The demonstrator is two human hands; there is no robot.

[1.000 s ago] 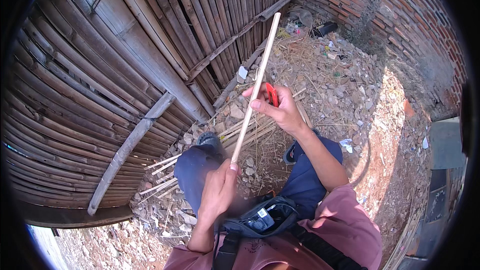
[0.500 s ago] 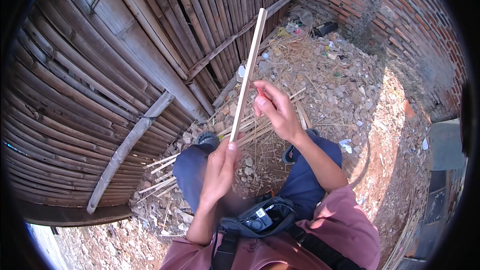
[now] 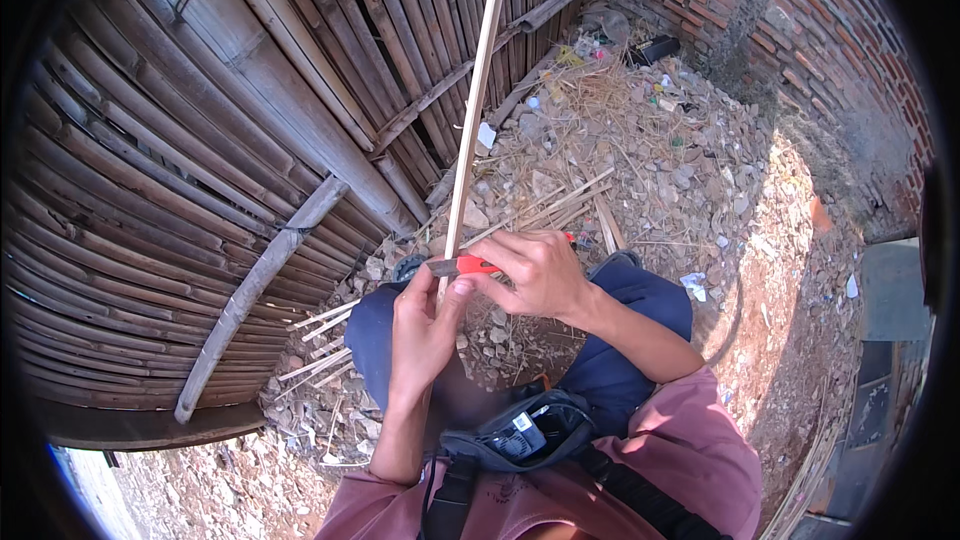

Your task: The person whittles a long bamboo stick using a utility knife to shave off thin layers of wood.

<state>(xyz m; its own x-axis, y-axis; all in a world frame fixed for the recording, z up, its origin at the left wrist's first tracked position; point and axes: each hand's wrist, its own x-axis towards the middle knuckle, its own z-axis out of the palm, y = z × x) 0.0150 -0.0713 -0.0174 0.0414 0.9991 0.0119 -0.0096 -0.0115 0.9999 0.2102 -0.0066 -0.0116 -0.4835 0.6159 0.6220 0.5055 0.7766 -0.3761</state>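
A long, pale bamboo strip [image 3: 470, 130] stands slanting up and away in front of me. My left hand [image 3: 422, 332] is closed around its lower end. In my right hand [image 3: 540, 275] is a red-handled utility knife [image 3: 477, 265], its fingers wrapped round the handle. The knife's blade lies across the strip just above my left fingers, and my right thumb is close to my left thumb. A thin curled shaving clings to the strip's left side higher up. How far the blade bites into the strip cannot be made out.
Several cut bamboo strips [image 3: 322, 365] lie on the rubble between and beside my feet. A bamboo slat wall [image 3: 190, 200] rises at the left, and a brick wall [image 3: 720, 10] stands at the far right. An open dark waist bag [image 3: 520, 430] sits on my lap.
My right hand has come down and left with the knife, from midway up the strip to just above my left hand. The strip's top has tipped slightly left.
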